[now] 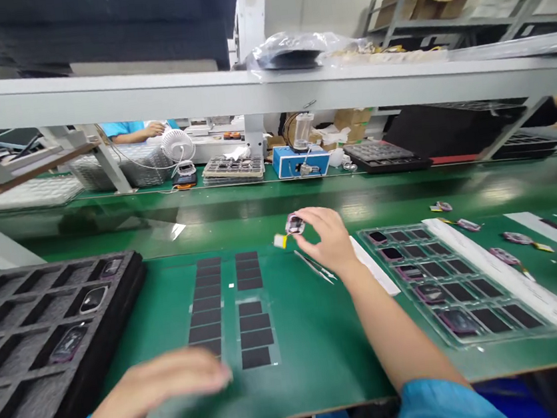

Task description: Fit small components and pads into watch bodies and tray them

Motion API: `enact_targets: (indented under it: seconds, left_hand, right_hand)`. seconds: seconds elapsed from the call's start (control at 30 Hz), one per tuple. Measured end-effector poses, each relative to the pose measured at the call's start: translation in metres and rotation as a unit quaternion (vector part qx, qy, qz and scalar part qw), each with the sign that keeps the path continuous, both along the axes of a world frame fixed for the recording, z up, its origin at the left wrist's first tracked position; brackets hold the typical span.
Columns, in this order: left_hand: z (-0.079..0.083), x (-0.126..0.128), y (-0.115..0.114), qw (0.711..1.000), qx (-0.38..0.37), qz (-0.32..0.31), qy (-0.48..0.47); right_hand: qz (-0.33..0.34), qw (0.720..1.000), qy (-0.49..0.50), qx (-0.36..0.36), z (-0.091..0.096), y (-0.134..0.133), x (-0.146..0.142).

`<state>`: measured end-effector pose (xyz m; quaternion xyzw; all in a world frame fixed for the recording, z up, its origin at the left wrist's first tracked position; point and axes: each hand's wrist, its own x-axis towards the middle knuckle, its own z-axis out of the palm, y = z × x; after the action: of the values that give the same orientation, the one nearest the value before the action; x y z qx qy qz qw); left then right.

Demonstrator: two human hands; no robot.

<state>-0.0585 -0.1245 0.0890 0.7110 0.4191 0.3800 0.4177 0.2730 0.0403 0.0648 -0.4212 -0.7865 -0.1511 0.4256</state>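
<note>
My right hand [326, 238] reaches over the green mat and pinches a small pink-rimmed part [294, 224] with a yellow tab. Metal tweezers [315, 266] lie just below that hand. My left hand [144, 405] is low at the near edge, blurred, its fingers stretched flat and holding nothing. It hovers by two clear strips of black rectangular pads [229, 308]. A black foam tray [31, 331] with a few parts in its pockets lies at the left. To the right sits a clear tray [448, 283] holding several similar parts.
Loose pink parts [507, 253] and white paper strips [507, 277] lie at the right. A green conveyor belt [278, 202] runs beyond the mat, with a blue box [301, 163], trays and a small fan behind. Another person's hand [151, 129] works at the far side. A shelf spans overhead.
</note>
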Motion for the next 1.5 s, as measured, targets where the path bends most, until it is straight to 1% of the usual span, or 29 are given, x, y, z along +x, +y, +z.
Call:
enact_targets:
  seconds: [0.03, 0.1, 0.13, 0.17, 0.2, 0.27, 0.3, 0.33, 0.37, 0.43, 0.57, 0.67, 0.83, 0.9, 1.0, 1.2, 1.4, 1.5]
  left_hand:
    - [0.000, 0.007, 0.016, 1.000, -0.014, -0.004, -0.002]
    - [-0.005, 0.022, 0.053, 0.996, -0.039, 0.057, -0.061]
    - [-0.010, 0.030, 0.072, 0.993, -0.055, 0.058, -0.090]
    - [-0.017, 0.037, 0.088, 0.989, -0.079, 0.032, -0.121]
    - [-0.025, 0.042, 0.101, 0.980, -0.120, -0.019, -0.159]
    - [-0.044, 0.049, 0.116, 0.945, -0.196, -0.101, -0.242]
    - [-0.053, 0.050, 0.118, 0.927, -0.227, -0.123, -0.271]
    - [-0.061, 0.051, 0.119, 0.914, -0.251, -0.130, -0.290]
    - [-0.066, 0.050, 0.117, 0.906, -0.269, -0.130, -0.298]
    - [-0.073, 0.049, 0.113, 0.900, -0.291, -0.120, -0.300]
    - [-0.074, 0.046, 0.112, 0.888, -0.321, -0.121, -0.307]
    - [-0.075, 0.047, 0.114, 0.877, -0.337, -0.123, -0.320]
    - [-0.080, 0.049, 0.114, 0.869, -0.335, -0.104, -0.350]
    - [-0.081, 0.050, 0.114, 0.865, -0.329, -0.093, -0.367]
    - [-0.081, 0.052, 0.114, 0.866, -0.311, -0.083, -0.382]
    - [-0.084, 0.053, 0.115, 0.882, -0.267, -0.093, -0.377]
    - [-0.086, 0.053, 0.116, 0.892, -0.255, -0.093, -0.362]
    - [-0.088, 0.053, 0.116, 0.891, -0.258, -0.088, -0.362]
  right_hand:
    - [0.025, 0.999, 0.017, 0.018, 0.000, -0.014, -0.016]
    - [0.066, 0.996, 0.050, 0.019, -0.006, -0.035, -0.045]
    - [0.085, 0.994, 0.066, 0.009, -0.011, -0.043, -0.057]
    - [0.103, 0.992, 0.079, -0.004, -0.017, -0.048, -0.066]
    - [0.121, 0.989, 0.088, -0.017, -0.023, -0.053, -0.074]
    - [0.151, 0.983, 0.097, -0.041, -0.037, -0.057, -0.084]
    - [0.162, 0.980, 0.098, -0.053, -0.043, -0.058, -0.087]
    - [0.171, 0.978, 0.100, -0.067, -0.048, -0.059, -0.089]
    - [0.178, 0.975, 0.104, -0.082, -0.052, -0.060, -0.091]
    - [0.190, 0.968, 0.119, -0.108, -0.057, -0.061, -0.094]
    - [0.210, 0.959, 0.136, -0.132, -0.057, -0.064, -0.096]
    - [0.207, 0.954, 0.139, -0.163, -0.054, -0.067, -0.096]
    - [0.221, 0.941, 0.157, -0.204, -0.047, -0.069, -0.094]
    - [0.207, 0.939, 0.182, -0.206, -0.045, -0.069, -0.095]
    - [0.183, 0.933, 0.220, -0.218, -0.047, -0.067, -0.097]
    - [0.196, 0.915, 0.239, -0.260, -0.055, -0.066, -0.103]
    - [0.193, 0.909, 0.240, -0.281, -0.054, -0.066, -0.104]
    - [0.194, 0.907, 0.233, -0.292, -0.055, -0.064, -0.102]
